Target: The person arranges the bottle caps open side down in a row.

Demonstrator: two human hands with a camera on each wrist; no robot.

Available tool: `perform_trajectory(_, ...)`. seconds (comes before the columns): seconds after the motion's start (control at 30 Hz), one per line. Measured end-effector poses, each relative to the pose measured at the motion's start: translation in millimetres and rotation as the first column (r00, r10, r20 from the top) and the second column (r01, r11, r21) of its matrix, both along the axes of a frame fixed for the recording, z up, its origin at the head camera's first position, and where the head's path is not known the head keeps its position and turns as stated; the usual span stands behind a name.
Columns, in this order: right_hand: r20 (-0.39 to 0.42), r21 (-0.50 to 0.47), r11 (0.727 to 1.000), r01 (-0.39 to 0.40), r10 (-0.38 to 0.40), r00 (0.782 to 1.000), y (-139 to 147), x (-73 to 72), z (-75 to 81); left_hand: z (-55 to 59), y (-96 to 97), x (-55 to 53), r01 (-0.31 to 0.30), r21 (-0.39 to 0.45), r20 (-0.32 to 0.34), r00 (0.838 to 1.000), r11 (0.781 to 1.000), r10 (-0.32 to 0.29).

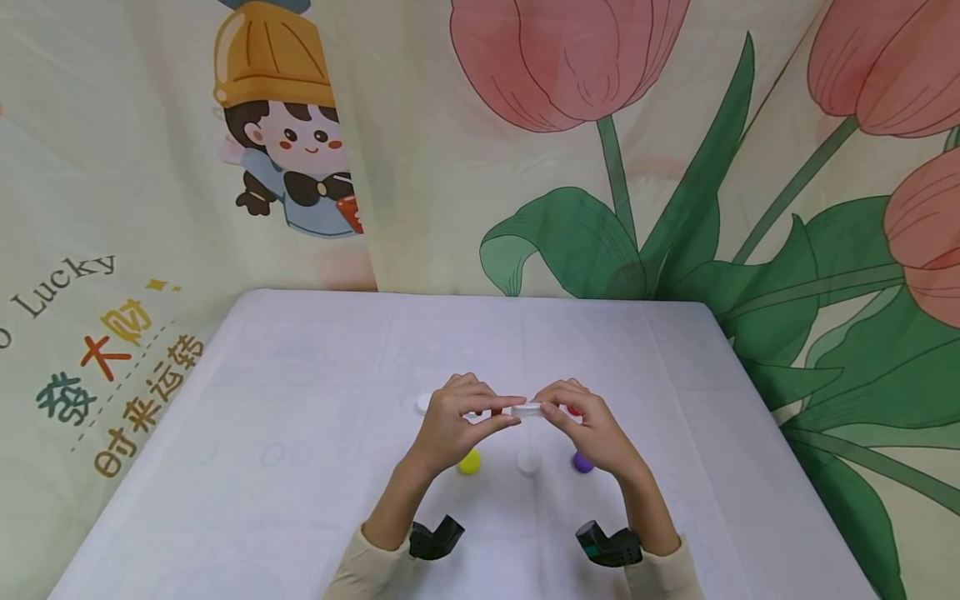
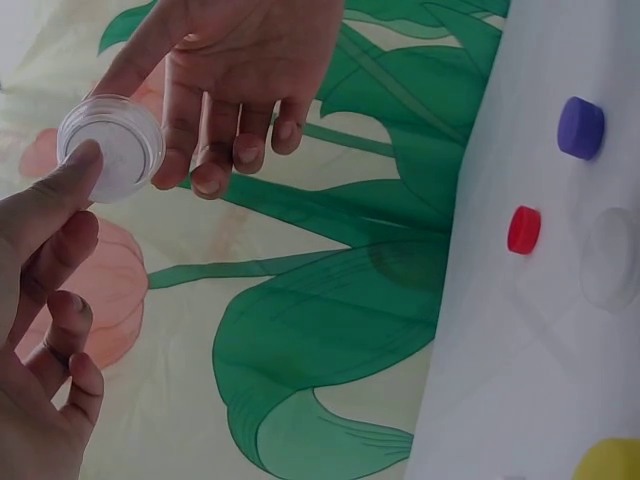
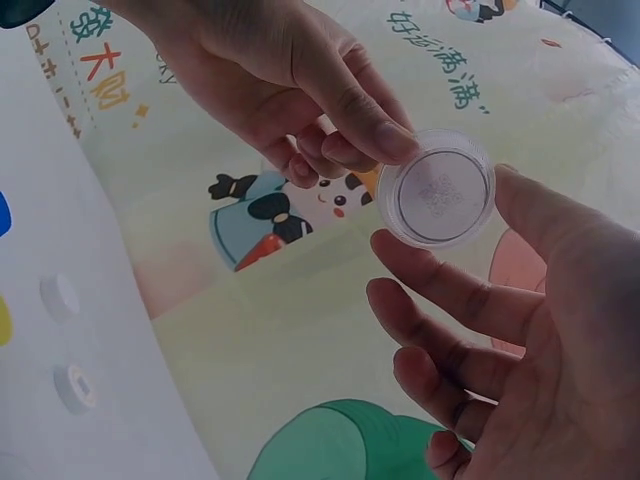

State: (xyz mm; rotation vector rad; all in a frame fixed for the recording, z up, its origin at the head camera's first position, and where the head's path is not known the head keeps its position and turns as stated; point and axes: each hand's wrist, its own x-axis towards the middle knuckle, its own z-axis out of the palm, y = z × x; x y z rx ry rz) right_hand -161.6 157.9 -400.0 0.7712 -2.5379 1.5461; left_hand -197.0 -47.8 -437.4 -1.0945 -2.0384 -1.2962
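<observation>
In the head view both hands are raised over the table, with a small clear round container (image 1: 527,410) between their fingertips. My left hand (image 1: 459,419) pinches its left edge, the thumb lying across the flat face in the left wrist view. On the opposite edge, my right hand (image 1: 588,421) holds the rim between thumb and index finger. The container (image 3: 437,190) has a ridged rim and a round flat face turned toward the right wrist camera. The right hand's other fingers (image 3: 440,345) are loosely bent beside it.
Below the hands lie a yellow round piece (image 1: 468,462), a clear round piece (image 1: 528,461) and a purple one (image 1: 582,462). A red cap (image 2: 523,230) sits behind the right hand. Two white discs (image 3: 60,297) and part of a blue piece (image 3: 3,214) are on the white tablecloth (image 1: 300,475).
</observation>
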Motion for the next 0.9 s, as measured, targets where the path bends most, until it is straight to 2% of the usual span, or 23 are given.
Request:
perform_trajectory(0.27,-0.018,-0.015,0.998,0.067,-0.067,0.998,0,0.1,0.5,-2.2,-1.0,0.1,-0.012,-0.065,0.050,0.999,0.998,0.016)
perform_trajectory(0.4,-0.057,-0.023,0.994,0.103,-0.104,0.993,0,-0.1,0.5,-1.7,-0.2,1.0,-0.031,-0.068,0.089,0.995,0.997,0.037)
perform_trajectory(0.7,-0.147,-0.020,0.994,0.106,-0.108,0.983,1,-2.7,-2.8,-0.4,2.1,2.2,-0.046,-0.075,0.142,0.988,0.996,0.057)
perform_trajectory(0.9,-0.173,-0.012,0.988,0.155,-0.155,0.973,8,-19.3,-26.4,-0.2,4.5,-2.1,-0.069,-0.092,0.128,0.989,0.993,0.081)
